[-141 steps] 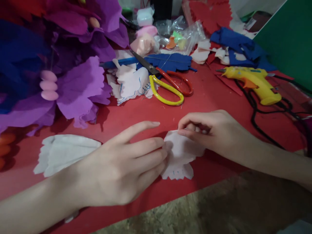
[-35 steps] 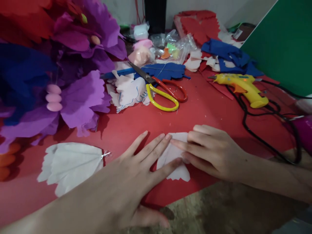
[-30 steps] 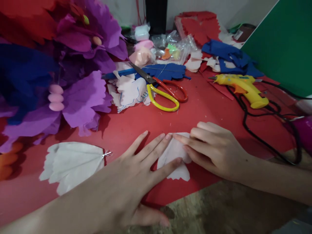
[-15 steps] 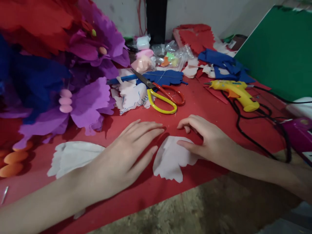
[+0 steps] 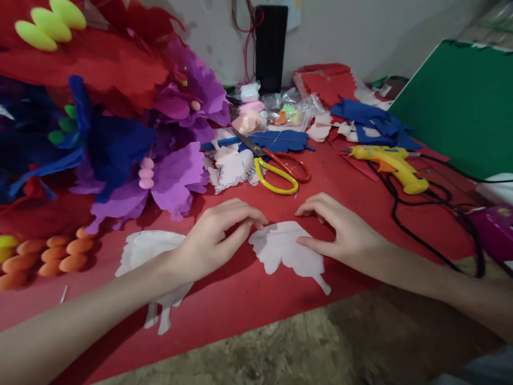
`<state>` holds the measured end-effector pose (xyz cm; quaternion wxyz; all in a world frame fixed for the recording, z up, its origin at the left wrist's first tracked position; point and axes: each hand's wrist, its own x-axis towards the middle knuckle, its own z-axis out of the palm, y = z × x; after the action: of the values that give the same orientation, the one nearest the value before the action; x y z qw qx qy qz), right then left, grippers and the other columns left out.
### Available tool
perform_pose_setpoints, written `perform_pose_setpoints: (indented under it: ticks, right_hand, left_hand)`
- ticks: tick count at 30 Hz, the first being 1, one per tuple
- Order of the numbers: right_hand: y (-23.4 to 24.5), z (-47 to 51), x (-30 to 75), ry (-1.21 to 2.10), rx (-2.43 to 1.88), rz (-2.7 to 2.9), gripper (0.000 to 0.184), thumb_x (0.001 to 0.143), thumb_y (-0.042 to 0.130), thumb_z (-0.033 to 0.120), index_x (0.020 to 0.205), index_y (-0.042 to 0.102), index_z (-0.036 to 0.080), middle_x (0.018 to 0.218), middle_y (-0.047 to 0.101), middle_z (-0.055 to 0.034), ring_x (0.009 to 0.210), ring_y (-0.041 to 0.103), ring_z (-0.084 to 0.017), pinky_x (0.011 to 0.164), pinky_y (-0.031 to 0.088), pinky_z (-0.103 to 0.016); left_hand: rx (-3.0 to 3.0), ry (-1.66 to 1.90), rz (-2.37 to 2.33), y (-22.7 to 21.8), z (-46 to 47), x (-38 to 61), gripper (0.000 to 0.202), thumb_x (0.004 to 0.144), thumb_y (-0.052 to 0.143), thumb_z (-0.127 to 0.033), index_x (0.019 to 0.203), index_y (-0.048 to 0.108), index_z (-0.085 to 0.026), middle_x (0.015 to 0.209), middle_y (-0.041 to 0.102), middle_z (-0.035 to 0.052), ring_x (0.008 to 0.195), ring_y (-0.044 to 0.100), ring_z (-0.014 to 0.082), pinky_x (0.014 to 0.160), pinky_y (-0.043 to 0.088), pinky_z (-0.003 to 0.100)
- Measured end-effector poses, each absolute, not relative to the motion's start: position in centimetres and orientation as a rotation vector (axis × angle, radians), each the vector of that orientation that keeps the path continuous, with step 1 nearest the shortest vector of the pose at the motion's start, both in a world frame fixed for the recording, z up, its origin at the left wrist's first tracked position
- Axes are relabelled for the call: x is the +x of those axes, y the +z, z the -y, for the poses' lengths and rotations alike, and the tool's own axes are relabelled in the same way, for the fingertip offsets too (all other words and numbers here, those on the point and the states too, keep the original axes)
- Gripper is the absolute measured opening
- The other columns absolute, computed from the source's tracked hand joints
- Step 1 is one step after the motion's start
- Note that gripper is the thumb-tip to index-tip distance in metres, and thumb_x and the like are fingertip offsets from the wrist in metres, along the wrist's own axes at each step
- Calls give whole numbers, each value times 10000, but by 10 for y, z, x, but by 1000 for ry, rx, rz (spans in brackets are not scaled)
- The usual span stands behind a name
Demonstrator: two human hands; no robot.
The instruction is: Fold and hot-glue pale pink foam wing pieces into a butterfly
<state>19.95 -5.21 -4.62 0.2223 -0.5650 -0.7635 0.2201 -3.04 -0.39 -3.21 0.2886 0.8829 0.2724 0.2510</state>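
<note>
A white scalloped cutout shaped like a butterfly wing [image 5: 288, 246], with a thin tail, lies flat on the red table sheet [image 5: 236, 299]. My left hand [image 5: 218, 232] is at its left edge, fingers bent and apart, fingertips at its upper left corner; whether they touch it I cannot tell. At its right edge is my right hand [image 5: 344, 227], thumb tip at the cutout and fingers spread from it beyond the upper edge. A second white cutout [image 5: 150, 243], apparently layered and with two tails, lies partly hidden beneath my left forearm.
Scissors with red and yellow handles [image 5: 276, 184] lie behind my hands. A yellow glue gun [image 5: 395, 163] and its black cord [image 5: 395, 214] are to the right. Purple, blue and red butterflies [image 5: 176, 179] crowd the left, beside orange oval pieces [image 5: 76, 254]. A green board [image 5: 465, 117] leans at the right.
My left hand has drawn its fingers in, from stretched flat to bent. The white cutout between my hands now lies differently, its tail showing at lower right. The view has shifted, revealing more at left.
</note>
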Motion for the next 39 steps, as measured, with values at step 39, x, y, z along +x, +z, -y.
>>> perform_pose_setpoints:
  ticks: [39]
  right_hand:
    - [-15,44,188,1183,-1495,1627,230,688,624,380,670,629,151,618,615,-17,530,546,-94,485,431,-193]
  left_hand:
    - [1996,439,-895,-14,15,-21,243,799,549,-274,615,663,-164,594,677,-48,542,577,77,578,433,148]
